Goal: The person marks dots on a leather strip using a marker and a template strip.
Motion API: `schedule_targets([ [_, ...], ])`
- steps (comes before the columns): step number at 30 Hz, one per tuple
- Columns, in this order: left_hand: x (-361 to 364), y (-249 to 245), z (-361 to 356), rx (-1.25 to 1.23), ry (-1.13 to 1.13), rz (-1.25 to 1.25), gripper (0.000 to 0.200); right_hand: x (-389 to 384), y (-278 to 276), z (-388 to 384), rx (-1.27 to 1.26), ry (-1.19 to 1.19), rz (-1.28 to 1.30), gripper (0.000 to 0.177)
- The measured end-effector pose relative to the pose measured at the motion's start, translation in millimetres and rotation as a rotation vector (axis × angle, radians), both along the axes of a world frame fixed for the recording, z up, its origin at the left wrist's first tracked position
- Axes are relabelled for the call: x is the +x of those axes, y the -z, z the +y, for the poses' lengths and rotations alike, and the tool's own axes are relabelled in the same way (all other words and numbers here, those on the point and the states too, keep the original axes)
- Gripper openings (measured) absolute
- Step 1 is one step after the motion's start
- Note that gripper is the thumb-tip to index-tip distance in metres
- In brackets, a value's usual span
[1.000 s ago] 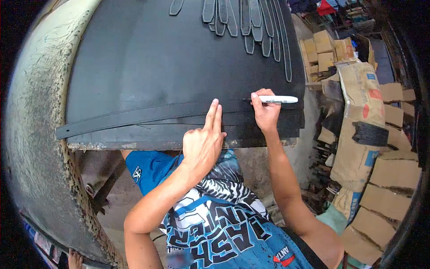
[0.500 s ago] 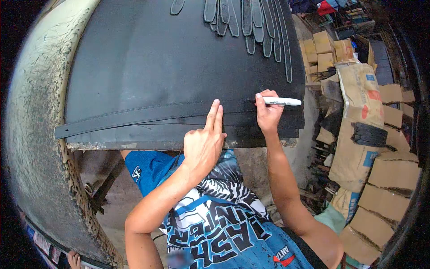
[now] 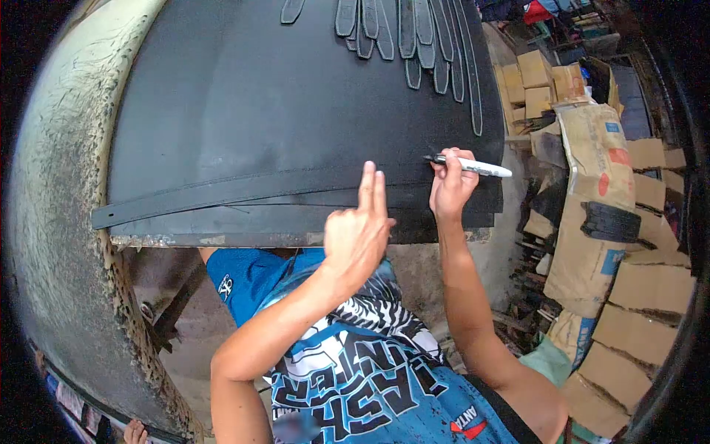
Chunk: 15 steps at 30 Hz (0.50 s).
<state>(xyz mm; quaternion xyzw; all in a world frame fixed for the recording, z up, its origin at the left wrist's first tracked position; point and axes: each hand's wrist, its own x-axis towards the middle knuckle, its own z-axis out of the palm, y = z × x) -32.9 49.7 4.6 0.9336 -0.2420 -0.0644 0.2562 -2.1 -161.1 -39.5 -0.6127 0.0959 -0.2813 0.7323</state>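
Here, the fingers (image 3: 452,159) of the right hand (image 3: 451,191) are pinched shut around a white marker (image 3: 477,167). Its dark tip touches the black sheet (image 3: 296,96) just above the upper edge of a long black strip (image 3: 222,194). The left hand (image 3: 359,238) grips nothing: two fingers (image 3: 372,181) stand straight and together, their tips pressing the strip onto the sheet, the others curled in. The strip lies across the near part of the sheet, from its left side to the marker.

The likely trouble, as I judge it, is the strip creeping. It is pinned at one spot only, near its right end, so a sideways push from the marker tip could swing the free left run and the line would wander. Black on black also makes the edge hard to follow. The tip is near the sheet's right edge and could run off it.

Counted: one marker, one strip under the fingers, and another person's hand (image 3: 134,431) at the bottom left. About nine cut strips (image 3: 403,26) lie at the sheet's far end, overlapping, so that count is rough. Several sheets are stacked on the bench (image 3: 222,240); I cannot tell how many. Cardboard boxes (image 3: 536,70) and sacks (image 3: 599,148) crowd the right, too many to count.
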Motion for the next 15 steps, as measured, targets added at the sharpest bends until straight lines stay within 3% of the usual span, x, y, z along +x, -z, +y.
schedule_targets([
  [5, 4.7, 7.6, -69.6, 0.207, 0.161, -0.125, 0.082, 1.1, -11.8, -3.3, 0.27, -0.005, -0.02, 0.008],
  [8, 5.6, 14.4, -86.6, 0.18, 0.151, -0.222, 0.078, 2.0, -14.4, -6.0, 0.356, -0.015, -0.028, 0.012],
  [12, 8.6, 15.0, -56.4, 0.047, 0.133, -0.024, 0.078, 3.2, -8.4, -7.8, 0.302, -0.02, -0.024, 0.011],
  [15, 8.3, 4.7, -23.1, 0.149, 0.114, -0.046, 0.08, 1.4, -3.1, -13.0, 0.207, -0.048, -0.014, 0.01],
])
